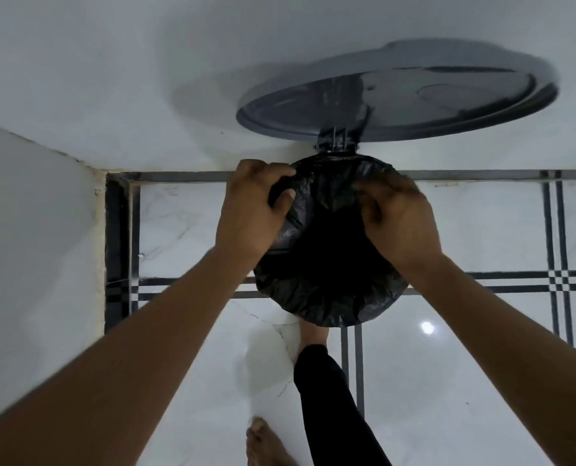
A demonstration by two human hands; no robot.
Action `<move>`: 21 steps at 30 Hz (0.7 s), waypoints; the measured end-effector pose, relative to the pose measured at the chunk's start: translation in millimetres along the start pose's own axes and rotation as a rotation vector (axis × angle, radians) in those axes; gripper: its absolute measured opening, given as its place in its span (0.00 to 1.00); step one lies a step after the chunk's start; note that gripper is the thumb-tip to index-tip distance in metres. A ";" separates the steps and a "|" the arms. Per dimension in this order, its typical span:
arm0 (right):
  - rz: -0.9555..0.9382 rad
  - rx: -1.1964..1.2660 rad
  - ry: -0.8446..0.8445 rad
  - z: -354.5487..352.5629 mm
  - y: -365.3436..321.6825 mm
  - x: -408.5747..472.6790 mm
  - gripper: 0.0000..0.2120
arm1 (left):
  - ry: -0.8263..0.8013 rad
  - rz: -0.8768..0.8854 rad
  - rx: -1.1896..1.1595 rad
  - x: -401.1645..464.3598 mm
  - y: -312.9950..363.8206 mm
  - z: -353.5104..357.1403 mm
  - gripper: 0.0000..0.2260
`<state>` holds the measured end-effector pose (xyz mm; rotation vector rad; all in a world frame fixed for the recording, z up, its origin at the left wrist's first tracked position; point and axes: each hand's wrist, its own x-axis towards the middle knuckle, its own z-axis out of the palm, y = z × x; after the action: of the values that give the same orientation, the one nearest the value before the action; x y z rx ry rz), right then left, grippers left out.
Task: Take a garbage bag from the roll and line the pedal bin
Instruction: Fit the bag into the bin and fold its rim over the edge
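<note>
Pinching thin, limp, slippery black garbage bag (330,264) at the bin's far rim: left hand (249,210), right hand (397,216), lid (397,105) raised.

Bag (330,264) over bin's rim — lid (397,105) behind, hands (249,210) either side

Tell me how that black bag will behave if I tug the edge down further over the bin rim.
The black bag looks thin and crinkled, so it will probably stretch and fold limply rather than hold shape. Both the left hand and right hand pinch bunched film, so it seems easy to grip. A hard tug might tear it.
</note>
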<state>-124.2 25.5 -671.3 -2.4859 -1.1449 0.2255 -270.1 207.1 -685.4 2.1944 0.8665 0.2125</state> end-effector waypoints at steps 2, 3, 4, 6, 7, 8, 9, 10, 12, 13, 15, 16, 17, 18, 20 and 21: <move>0.018 -0.088 0.012 -3.4 14.6 8.2 0.19 | -0.055 0.050 0.019 15.4 -7.6 0.0 0.13; 0.020 -0.104 -0.028 -1.9 21.5 12.5 0.20 | -0.067 0.073 0.032 21.9 -13.0 -0.6 0.12; 0.021 -0.110 -0.077 -0.1 27.7 16.5 0.21 | -0.071 0.098 0.048 28.0 -18.1 -1.0 0.12; 0.025 -0.092 -0.174 3.4 37.3 22.7 0.21 | -0.091 0.123 0.066 38.7 -25.4 -1.7 0.13; 0.050 -0.039 -0.201 3.9 39.3 26.7 0.20 | -0.107 0.113 0.064 43.5 -27.0 -2.4 0.13; 0.100 0.042 -0.219 2.7 39.5 31.1 0.19 | -0.123 0.093 0.056 47.8 -27.7 -2.2 0.13; 0.170 0.130 -0.234 -0.1 38.2 35.8 0.18 | -0.142 0.051 0.045 51.2 -26.4 -2.2 0.13; 0.249 0.203 -0.249 -3.2 36.8 40.3 0.17 | -0.172 -0.017 0.031 53.9 -23.8 -1.8 0.14; 0.398 0.308 -0.281 -7.3 33.9 49.4 0.14 | -0.262 -0.228 -0.057 57.7 -15.4 -1.1 0.15; 0.458 0.342 -0.299 -8.0 33.6 54.3 0.13 | -0.295 -0.335 -0.133 59.6 -11.7 -1.5 0.15; 0.554 0.392 -0.346 -9.3 34.6 63.6 0.12 | -0.326 -0.548 -0.337 61.9 -8.2 -1.8 0.11; 0.603 0.426 -0.368 -10.0 36.1 68.0 0.11 | -0.320 -0.639 -0.428 62.1 -8.1 -2.5 0.09; 0.652 0.460 -0.387 -11.3 38.1 72.4 0.10 | -0.313 -0.699 -0.488 61.6 -8.6 -2.9 0.08; 0.686 0.483 -0.408 -12.6 39.5 75.6 0.10 | -0.314 -0.730 -0.507 60.9 -11.3 -3.0 0.08; 0.706 0.470 -0.461 -14.1 42.1 80.3 0.13 | -0.318 -0.742 -0.479 57.6 -18.4 -2.1 0.09; 0.704 0.450 -0.481 -12.9 43.9 83.0 0.15 | -0.318 -0.735 -0.470 54.4 -21.2 -1.1 0.08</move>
<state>-35.6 58.9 -676.3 -2.3590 -0.2449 1.1784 -240.3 253.1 -705.6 1.3249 1.2230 -0.2626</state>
